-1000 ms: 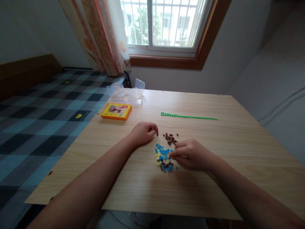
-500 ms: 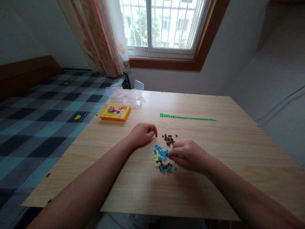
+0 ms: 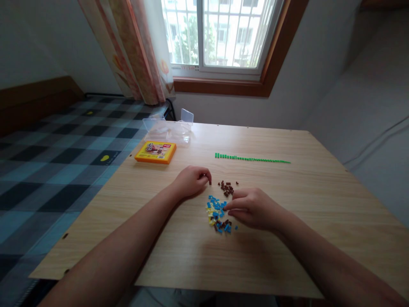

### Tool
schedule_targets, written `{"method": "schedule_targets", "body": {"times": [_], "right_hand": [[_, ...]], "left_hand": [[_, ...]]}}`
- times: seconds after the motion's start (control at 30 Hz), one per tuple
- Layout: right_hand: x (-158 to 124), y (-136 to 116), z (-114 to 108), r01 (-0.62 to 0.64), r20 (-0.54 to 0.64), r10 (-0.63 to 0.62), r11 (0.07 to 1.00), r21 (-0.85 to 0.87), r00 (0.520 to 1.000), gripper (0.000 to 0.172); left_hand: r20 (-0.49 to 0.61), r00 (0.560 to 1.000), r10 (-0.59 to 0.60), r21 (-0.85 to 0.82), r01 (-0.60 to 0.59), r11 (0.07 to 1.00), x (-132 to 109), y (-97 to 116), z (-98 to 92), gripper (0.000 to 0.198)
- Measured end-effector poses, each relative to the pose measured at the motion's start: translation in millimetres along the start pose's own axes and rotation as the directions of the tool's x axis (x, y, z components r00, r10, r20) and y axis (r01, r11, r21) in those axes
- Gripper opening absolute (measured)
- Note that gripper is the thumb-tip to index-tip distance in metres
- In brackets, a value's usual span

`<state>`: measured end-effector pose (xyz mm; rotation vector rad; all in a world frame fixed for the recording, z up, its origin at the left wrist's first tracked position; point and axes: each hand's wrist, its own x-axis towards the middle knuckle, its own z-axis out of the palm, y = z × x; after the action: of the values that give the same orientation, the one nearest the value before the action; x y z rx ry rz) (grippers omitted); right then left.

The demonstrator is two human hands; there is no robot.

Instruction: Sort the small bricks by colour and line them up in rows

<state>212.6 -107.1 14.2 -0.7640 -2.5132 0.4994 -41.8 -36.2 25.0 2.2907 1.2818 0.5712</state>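
Observation:
My left hand (image 3: 193,180) rests on the wooden table with a small brown brick (image 3: 210,183) pinched at its fingertips. Over the right edge of a mixed pile of blue bricks (image 3: 217,206), pale yellow bricks (image 3: 210,211) and brown bricks (image 3: 225,224) is my right hand (image 3: 251,207). Its thumb and index finger stand slightly apart, and a dark brown piece appears at the index fingertip. Just beyond these fingers lies a loose cluster of brown bricks (image 3: 227,187). Farther back, small green bricks (image 3: 243,158) form a long row.
A yellow-orange box (image 3: 155,152) lies at the table's left side, with clear plastic packaging (image 3: 169,129) behind it. A bed with a checked cover (image 3: 79,140) adjoins the left edge. The window and a curtain (image 3: 134,51) are beyond the table (image 3: 319,204).
My right thumb has parted a little from the index finger, and the fingertips have shifted slightly left over the pile. My left hand keeps its place with the brown brick.

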Motion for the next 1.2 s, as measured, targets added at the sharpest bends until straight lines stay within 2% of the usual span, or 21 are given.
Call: {"method": "schedule_targets", "body": {"times": [0.37,0.6,0.83,1.03,1.2], "right_hand": [[5,-1,3,-0.059,0.077,0.062,0.997,-0.045,0.995,0.014],[4,1,3,-0.055,0.071,0.06,0.996,-0.069,0.996,0.011],[6,-3,3,-0.02,0.077,0.028,0.995,-0.103,0.997,0.016],[-3,13,-15,-0.102,-0.054,0.095,0.985,-0.143,0.994,0.018],[-9,28,-26,-0.181,0.003,0.186,0.959,-0.217,0.982,0.017]], "left_hand": [[0.001,1.0,-0.004,0.007,0.004,1.0,1,1,-0.5,0.026],[0.003,1.0,-0.01,0.007,0.01,1.0,1,-1,0.9,0.026],[0.001,1.0,-0.014,0.011,0.014,1.0,0,0,0.2,0.026],[0.01,1.0,-0.016,0.0,0.016,1.0,0,-3,0.5,0.025],[0.019,1.0,-0.008,-0.002,0.008,1.0,0,-3,0.0,0.025]]}}
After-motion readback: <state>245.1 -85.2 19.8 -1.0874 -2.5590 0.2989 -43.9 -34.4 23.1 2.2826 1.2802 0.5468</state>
